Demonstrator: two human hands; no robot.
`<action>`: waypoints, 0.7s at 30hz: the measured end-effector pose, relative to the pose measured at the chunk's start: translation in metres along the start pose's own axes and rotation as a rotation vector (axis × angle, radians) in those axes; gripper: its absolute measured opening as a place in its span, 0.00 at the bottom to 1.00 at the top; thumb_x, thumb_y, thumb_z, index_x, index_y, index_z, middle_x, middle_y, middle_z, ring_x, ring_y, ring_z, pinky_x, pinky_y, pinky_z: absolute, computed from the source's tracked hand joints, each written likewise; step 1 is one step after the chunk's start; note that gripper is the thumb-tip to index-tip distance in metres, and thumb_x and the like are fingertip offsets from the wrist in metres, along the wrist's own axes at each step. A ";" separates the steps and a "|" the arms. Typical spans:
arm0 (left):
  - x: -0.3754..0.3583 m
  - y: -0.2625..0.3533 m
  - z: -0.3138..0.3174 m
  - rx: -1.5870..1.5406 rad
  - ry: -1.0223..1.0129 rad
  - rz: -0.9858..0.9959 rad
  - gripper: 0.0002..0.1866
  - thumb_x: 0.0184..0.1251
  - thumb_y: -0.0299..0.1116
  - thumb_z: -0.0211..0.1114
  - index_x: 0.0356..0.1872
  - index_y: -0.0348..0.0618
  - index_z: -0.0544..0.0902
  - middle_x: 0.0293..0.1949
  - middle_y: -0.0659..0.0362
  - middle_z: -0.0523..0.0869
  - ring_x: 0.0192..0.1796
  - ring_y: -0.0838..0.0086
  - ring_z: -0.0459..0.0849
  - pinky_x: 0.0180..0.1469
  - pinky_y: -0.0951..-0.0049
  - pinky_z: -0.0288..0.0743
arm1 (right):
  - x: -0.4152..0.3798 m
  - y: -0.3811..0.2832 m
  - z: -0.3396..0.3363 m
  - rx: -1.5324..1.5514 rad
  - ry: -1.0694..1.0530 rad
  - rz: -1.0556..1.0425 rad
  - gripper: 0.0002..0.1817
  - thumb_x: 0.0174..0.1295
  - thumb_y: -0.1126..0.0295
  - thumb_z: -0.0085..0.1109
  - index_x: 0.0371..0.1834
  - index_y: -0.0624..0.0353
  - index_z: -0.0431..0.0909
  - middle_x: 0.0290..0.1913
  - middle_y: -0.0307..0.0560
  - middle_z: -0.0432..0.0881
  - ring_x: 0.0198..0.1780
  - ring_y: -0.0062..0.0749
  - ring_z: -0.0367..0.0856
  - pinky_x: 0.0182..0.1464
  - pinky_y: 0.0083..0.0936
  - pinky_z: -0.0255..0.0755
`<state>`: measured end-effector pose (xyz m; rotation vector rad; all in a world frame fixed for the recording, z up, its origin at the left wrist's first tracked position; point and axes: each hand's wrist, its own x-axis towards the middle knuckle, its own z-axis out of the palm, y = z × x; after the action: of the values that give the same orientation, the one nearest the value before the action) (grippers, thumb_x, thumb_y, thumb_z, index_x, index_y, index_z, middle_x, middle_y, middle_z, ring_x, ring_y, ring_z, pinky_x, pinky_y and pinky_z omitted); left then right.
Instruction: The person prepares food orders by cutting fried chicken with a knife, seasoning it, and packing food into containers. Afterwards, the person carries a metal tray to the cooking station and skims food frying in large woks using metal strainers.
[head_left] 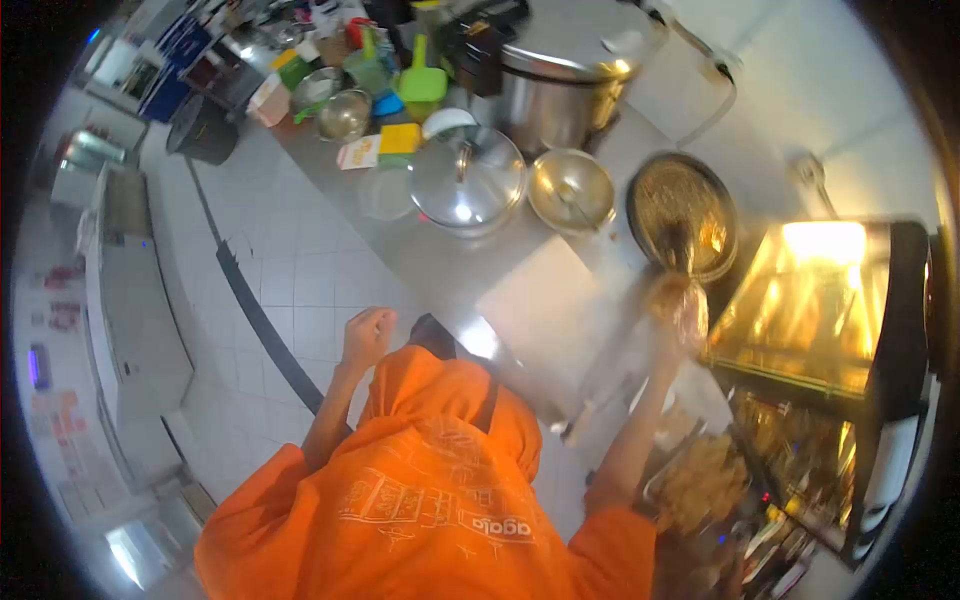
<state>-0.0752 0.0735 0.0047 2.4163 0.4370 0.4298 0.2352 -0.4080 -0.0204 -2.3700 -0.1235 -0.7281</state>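
Note:
My left hand (370, 336) hangs over the floor beside the counter edge, its fingers curled in with nothing visible in them. Over the right side of the counter is my right hand (672, 305), smeared by motion, so its grip does not show. It is nearest to the handle of a dark round pan (684, 205) near the wall. A shiny, pinkish, see-through thing (692, 318) shows right beside that hand; I cannot make out what it is. A pale flat board or sheet (540, 300) lies on the counter to its left.
A lidded pot (468, 190), a metal bowl (570, 190) and a large steel cooker (560, 95) stand along the counter (400, 240). At right are a lit, foil-like display case (810, 310) and a tray of brown food pieces (700, 485). A grey bin (205, 130) stands on the floor.

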 end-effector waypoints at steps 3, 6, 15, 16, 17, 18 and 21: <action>0.040 -0.001 -0.005 -0.053 0.124 -0.029 0.08 0.73 0.32 0.65 0.39 0.37 0.87 0.29 0.54 0.86 0.26 0.69 0.80 0.27 0.71 0.68 | -0.044 -0.058 0.011 0.009 -0.085 0.161 0.18 0.70 0.66 0.57 0.58 0.62 0.83 0.57 0.53 0.86 0.58 0.41 0.84 0.61 0.33 0.76; 0.131 -0.013 -0.006 -0.130 0.223 -0.012 0.08 0.72 0.33 0.67 0.41 0.38 0.87 0.31 0.56 0.87 0.27 0.74 0.80 0.27 0.74 0.68 | -0.060 -0.120 0.045 -0.152 -0.288 0.065 0.09 0.70 0.73 0.61 0.48 0.64 0.87 0.44 0.49 0.90 0.45 0.32 0.88 0.46 0.28 0.82; 0.453 -0.075 0.019 0.154 0.274 0.152 0.46 0.42 0.53 0.83 0.66 0.50 0.76 0.65 0.50 0.75 0.71 0.49 0.68 0.70 0.40 0.60 | 0.024 -0.387 0.152 0.385 -0.506 -0.093 0.10 0.69 0.67 0.63 0.49 0.57 0.86 0.42 0.47 0.88 0.40 0.35 0.86 0.43 0.31 0.79; 0.471 -0.077 0.022 0.233 0.219 0.125 0.49 0.39 0.55 0.84 0.67 0.51 0.75 0.67 0.51 0.74 0.73 0.49 0.65 0.71 0.35 0.57 | 0.036 -0.410 0.170 0.359 -0.556 -0.078 0.10 0.68 0.68 0.63 0.49 0.57 0.86 0.43 0.48 0.88 0.40 0.36 0.86 0.44 0.31 0.79; 0.480 -0.081 0.023 0.261 0.159 0.166 0.50 0.37 0.55 0.84 0.68 0.52 0.75 0.68 0.51 0.72 0.74 0.48 0.64 0.71 0.34 0.55 | 0.049 -0.432 0.189 0.333 -0.610 -0.062 0.11 0.67 0.69 0.64 0.50 0.57 0.86 0.44 0.49 0.87 0.41 0.37 0.87 0.44 0.31 0.79; 0.482 -0.083 0.025 0.287 0.098 0.204 0.52 0.36 0.56 0.84 0.68 0.53 0.74 0.69 0.51 0.71 0.75 0.47 0.62 0.71 0.32 0.54 | 0.060 -0.448 0.210 0.305 -0.667 -0.047 0.11 0.66 0.69 0.65 0.51 0.57 0.85 0.45 0.49 0.87 0.42 0.38 0.87 0.44 0.31 0.79; 0.462 -0.097 0.030 0.211 0.088 0.304 0.57 0.33 0.57 0.83 0.72 0.53 0.70 0.73 0.49 0.66 0.77 0.46 0.58 0.72 0.28 0.48 | 0.084 -0.479 0.274 0.306 -0.572 -0.214 0.12 0.63 0.74 0.64 0.49 0.59 0.83 0.44 0.54 0.87 0.43 0.48 0.86 0.45 0.38 0.79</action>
<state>0.3288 0.3184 0.0106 2.6878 0.1557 0.6522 0.3083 0.1281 0.1182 -2.2168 -0.6871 -0.0891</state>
